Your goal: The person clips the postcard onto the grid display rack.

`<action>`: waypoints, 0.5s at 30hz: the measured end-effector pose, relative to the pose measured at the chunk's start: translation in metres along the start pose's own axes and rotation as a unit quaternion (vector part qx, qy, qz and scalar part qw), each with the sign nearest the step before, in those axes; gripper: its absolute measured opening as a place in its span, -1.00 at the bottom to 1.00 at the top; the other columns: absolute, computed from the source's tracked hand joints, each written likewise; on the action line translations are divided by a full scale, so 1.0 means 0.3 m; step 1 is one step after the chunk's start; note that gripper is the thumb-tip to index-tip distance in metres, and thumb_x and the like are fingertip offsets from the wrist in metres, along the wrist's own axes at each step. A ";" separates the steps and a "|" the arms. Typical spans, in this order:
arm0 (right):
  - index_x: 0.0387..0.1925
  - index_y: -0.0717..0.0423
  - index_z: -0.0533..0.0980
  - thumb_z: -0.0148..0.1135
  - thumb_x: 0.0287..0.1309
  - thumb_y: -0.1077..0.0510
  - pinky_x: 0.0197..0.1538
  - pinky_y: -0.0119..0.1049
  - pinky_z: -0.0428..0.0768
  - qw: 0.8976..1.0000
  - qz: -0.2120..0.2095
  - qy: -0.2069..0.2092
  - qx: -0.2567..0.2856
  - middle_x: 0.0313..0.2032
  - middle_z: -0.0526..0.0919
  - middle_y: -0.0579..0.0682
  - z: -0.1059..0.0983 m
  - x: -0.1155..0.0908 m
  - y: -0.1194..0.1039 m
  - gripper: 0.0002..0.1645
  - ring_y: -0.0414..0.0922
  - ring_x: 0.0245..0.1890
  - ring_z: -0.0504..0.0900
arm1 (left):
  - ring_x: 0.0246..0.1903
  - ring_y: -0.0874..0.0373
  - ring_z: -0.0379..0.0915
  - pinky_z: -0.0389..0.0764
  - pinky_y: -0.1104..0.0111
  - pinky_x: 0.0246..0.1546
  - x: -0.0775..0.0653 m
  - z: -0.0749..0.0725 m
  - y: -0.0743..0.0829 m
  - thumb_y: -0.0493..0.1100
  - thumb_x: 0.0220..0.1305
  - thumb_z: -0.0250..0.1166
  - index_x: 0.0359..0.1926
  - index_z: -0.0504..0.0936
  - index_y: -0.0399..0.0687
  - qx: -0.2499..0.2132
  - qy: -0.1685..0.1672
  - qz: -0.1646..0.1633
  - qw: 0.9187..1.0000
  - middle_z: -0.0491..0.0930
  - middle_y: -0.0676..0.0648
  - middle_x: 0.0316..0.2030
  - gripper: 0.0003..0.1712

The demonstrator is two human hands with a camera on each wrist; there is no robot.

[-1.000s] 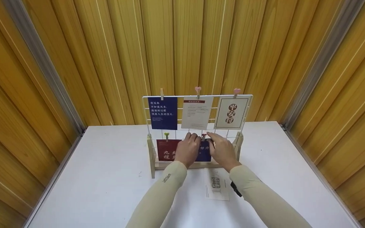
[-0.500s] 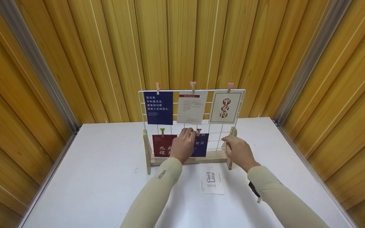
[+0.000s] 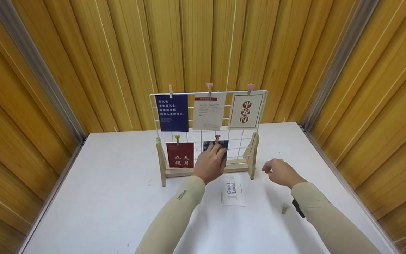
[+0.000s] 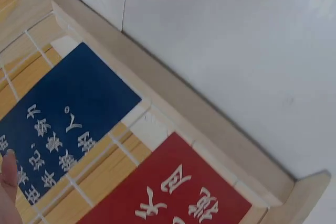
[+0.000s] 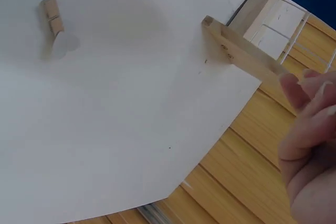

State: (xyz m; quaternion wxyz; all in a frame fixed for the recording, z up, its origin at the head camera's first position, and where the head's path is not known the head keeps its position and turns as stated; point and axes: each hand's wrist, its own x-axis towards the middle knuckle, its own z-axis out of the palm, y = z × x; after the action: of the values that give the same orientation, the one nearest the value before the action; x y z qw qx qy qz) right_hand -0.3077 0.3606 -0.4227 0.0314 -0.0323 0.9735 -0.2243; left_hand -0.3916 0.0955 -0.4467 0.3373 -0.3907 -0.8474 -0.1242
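Note:
My left hand is at the lower blue card, its fingers over the card's front just below a red heart clothespin. In the left wrist view a fingertip lies against that blue card; the other fingers are out of that view. My right hand hovers to the right of the wire grid stand, its fingers loosely bent around nothing. Below it, on the table, lies a wooden clothespin with a pale heart. A red card hangs to the left by a green clothespin.
On the grid's top bar hang a blue card, a text card and a white card with red characters, each clipped. A "Good Luck" card lies flat on the white table. Yellow wood-patterned walls enclose three sides.
My right hand has left the red heart clothespin and moved right and toward me. My left hand has shifted right, from beside the lower blue card to over its front, uncovering the red card.

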 end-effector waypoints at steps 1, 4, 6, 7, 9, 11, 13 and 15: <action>-0.15 0.27 0.64 0.08 0.09 0.50 -0.08 0.03 0.64 1.000 0.015 -0.025 0.007 -0.18 0.65 0.14 0.004 -0.012 0.013 -0.66 0.12 -0.12 0.62 | -0.02 0.05 0.52 0.65 0.25 -0.08 -0.010 0.010 0.011 -0.08 0.32 0.27 0.04 0.59 -0.05 0.002 -0.021 -0.006 1.000 0.55 -0.04 -0.08 -0.69; -0.08 0.26 0.61 0.10 0.05 0.53 -0.24 -0.08 0.66 0.993 0.061 -0.096 0.019 -0.13 0.58 0.17 0.015 -0.056 0.044 -0.61 0.04 -0.27 0.61 | 0.05 0.05 0.47 0.57 0.15 0.06 -0.044 0.042 0.046 0.02 0.36 0.26 0.14 0.55 0.01 -0.001 -0.102 -0.028 0.994 0.53 -0.01 0.00 -0.61; -0.04 0.21 0.59 0.13 0.03 0.51 -0.36 -0.17 0.61 0.986 0.099 -0.131 0.017 -0.14 0.54 0.15 0.021 -0.087 0.061 -0.57 -0.01 -0.36 0.58 | 0.10 0.04 0.42 0.51 0.09 0.11 -0.064 0.067 0.069 0.10 0.34 0.27 0.21 0.50 0.06 -0.010 -0.153 -0.042 0.987 0.50 -0.01 0.06 -0.52; -0.03 0.20 0.57 0.16 0.02 0.50 -0.41 -0.20 0.57 0.983 0.116 -0.145 0.014 -0.17 0.54 0.15 0.024 -0.103 0.068 -0.56 -0.02 -0.40 0.56 | 0.12 0.03 0.40 0.48 0.07 0.13 -0.072 0.079 0.080 0.14 0.33 0.28 0.24 0.48 0.07 -0.016 -0.175 -0.051 0.983 0.48 -0.01 0.09 -0.46; -0.04 0.18 0.55 0.22 0.02 0.48 -0.44 -0.24 0.50 0.977 0.140 -0.162 -0.002 -0.24 0.52 0.10 0.027 -0.131 0.079 -0.58 -0.04 -0.44 0.53 | 0.14 0.02 0.37 0.45 0.05 0.14 -0.086 0.104 0.099 0.19 0.30 0.29 0.29 0.45 0.11 -0.027 -0.209 -0.068 0.975 0.46 -0.01 0.12 -0.39; -0.10 0.18 0.55 0.29 0.01 0.46 -0.44 -0.24 0.49 0.974 0.154 -0.167 -0.019 -0.33 0.53 0.07 0.033 -0.154 0.088 -0.63 -0.04 -0.44 0.52 | 0.14 0.00 0.36 0.44 0.01 0.13 -0.100 0.130 0.114 0.18 0.28 0.32 0.29 0.45 0.12 -0.032 -0.230 -0.086 0.969 0.46 -0.03 0.13 -0.38; -0.15 0.21 0.54 0.34 0.00 0.45 -0.42 -0.23 0.51 0.973 0.157 -0.167 -0.029 -0.38 0.54 0.06 0.042 -0.172 0.098 -0.67 -0.04 -0.44 0.54 | 0.15 -0.02 0.36 0.43 -0.04 0.15 -0.115 0.152 0.127 0.11 0.29 0.33 0.27 0.47 0.13 -0.027 -0.246 -0.103 0.963 0.47 -0.04 0.13 -0.43; -0.19 0.21 0.53 0.39 -0.01 0.43 -0.39 -0.21 0.54 0.973 0.157 -0.164 -0.031 -0.39 0.54 0.05 0.053 -0.190 0.109 -0.69 -0.03 -0.43 0.54 | 0.15 -0.03 0.37 0.43 -0.07 0.15 -0.133 0.172 0.140 0.06 0.31 0.33 0.24 0.50 0.14 -0.015 -0.259 -0.112 0.959 0.49 -0.03 0.11 -0.49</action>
State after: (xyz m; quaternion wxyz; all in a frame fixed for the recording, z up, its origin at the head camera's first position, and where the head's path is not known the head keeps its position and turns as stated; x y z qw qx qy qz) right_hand -0.2514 0.3873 -0.4488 0.2246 0.0839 0.9544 -0.1779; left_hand -0.3661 0.1249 -0.5139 0.0843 -0.3166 -0.9423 -0.0683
